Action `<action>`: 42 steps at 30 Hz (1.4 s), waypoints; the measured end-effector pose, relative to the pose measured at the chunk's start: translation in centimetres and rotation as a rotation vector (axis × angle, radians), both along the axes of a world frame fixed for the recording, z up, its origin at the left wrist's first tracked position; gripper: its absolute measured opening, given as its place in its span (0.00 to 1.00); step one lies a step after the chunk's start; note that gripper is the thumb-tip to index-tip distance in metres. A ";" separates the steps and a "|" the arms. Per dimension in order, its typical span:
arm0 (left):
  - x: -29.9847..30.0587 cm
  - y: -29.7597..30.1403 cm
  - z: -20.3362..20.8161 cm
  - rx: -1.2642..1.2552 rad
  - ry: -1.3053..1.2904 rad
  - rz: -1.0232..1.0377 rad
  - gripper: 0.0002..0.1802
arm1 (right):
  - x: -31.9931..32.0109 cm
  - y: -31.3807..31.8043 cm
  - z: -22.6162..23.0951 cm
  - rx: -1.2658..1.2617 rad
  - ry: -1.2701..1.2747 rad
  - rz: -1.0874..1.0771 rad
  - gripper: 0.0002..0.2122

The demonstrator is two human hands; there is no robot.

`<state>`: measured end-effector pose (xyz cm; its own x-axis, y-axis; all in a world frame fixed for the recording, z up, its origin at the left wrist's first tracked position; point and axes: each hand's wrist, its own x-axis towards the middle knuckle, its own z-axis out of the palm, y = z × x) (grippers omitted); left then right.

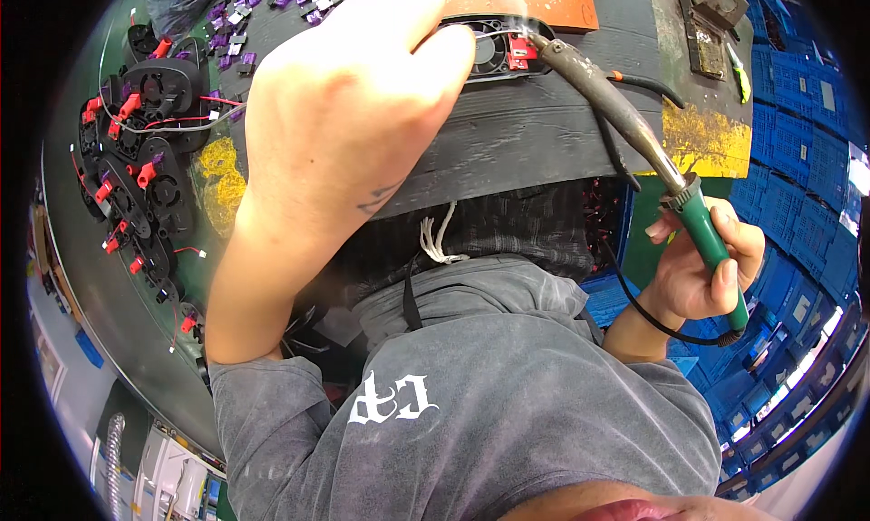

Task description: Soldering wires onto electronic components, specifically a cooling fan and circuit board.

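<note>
Now, in the head view, the right hand [707, 263] is wrapped around the green handle of a soldering iron [639, 136], its metal barrel slanting up and to the left across the dark bench mat [535, 127]. Up at the tip, a wisp of smoke [517, 4] curls away, right beside the red piece [521, 54] on a black fan unit [488, 59]! That unit lies at the top centre, partly covered by the left hand [349, 113], which is closed, thumb and finger pinching a thin wire [497, 33] that reaches toward the tip. Just beyond sits an orange-brown board [553, 4]. Over on the left, more black housings [163, 86] with red parts are piled up, and blue crates [797, 159] are stacked at far right.
</note>
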<state>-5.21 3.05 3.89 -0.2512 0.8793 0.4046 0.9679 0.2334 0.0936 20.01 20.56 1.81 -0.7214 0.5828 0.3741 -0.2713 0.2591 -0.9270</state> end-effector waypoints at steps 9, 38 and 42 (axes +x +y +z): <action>-0.3 0.0 0.0 0.089 -0.043 -0.025 0.12 | 0.1 -0.2 0.1 -0.016 -0.003 -0.033 0.20; 1.1 -0.6 -0.2 0.146 -0.125 -0.058 0.12 | 0.7 -1.0 1.1 0.005 0.005 -0.094 0.20; 1.6 -0.2 1.8 0.083 -0.144 -0.073 0.11 | 0.9 -0.5 0.6 0.019 -0.006 -0.025 0.20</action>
<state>-3.65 2.84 5.70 -0.2482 0.8626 0.4408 0.9573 0.1486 0.2481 20.87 20.01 2.40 -0.7090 0.5932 0.3814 -0.2593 0.2836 -0.9232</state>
